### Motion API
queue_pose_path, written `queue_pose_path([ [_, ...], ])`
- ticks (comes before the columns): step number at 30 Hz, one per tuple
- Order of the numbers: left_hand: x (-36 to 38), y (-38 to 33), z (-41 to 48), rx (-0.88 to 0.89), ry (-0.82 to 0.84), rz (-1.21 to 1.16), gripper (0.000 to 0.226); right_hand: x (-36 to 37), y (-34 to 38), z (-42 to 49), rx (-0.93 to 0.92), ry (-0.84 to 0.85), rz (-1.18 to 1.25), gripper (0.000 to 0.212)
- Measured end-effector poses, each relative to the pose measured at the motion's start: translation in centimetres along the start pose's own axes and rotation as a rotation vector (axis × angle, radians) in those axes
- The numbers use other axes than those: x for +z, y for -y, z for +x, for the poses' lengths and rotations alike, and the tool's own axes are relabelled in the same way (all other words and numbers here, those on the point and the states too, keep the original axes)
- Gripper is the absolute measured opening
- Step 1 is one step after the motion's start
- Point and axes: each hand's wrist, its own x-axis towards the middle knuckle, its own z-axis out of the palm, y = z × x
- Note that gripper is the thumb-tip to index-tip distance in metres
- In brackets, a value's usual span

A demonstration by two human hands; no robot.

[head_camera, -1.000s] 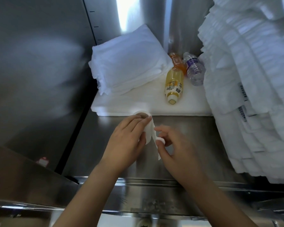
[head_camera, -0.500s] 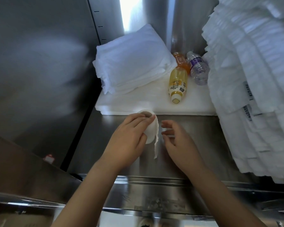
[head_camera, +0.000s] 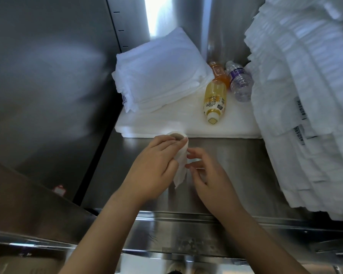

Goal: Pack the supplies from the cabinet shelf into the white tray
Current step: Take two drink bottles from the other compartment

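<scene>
My left hand (head_camera: 152,167) grips the paper roll (head_camera: 181,156) just in front of the white tray's (head_camera: 166,126) near edge, not in it yet. A sec ago my right hand (head_camera: 212,178) pinched the loose tail (head_camera: 179,179). Now it's let go and sits beside the roll w/ fingers loosely curled, holding nothing (maybe brushing it, hard to tell). The tail dangles away from the tray and prob. needs tucking first.

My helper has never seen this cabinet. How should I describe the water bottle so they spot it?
On the steel shelf, find the white sheet at the back, beside the right-hand towel pile. Of three bottles lying there, the water bottle is nearest that pile: clear with a purple label, unlike the yellow bottle and orange bottle.
</scene>
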Motion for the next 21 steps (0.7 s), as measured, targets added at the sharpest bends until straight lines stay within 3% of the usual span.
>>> queue_pose_path([
  [14,0.2,0.2,0.3,0.024,-0.029,0.054,0.048,-1.1,-0.2,0.0,-0.151,0.028,-0.084,0.041],
  [21,0.3,0.4,0.6,0.030,-0.038,0.107,0.048,-1.2,-0.4,1.1,0.014,0.064,-0.120,0.036],
])
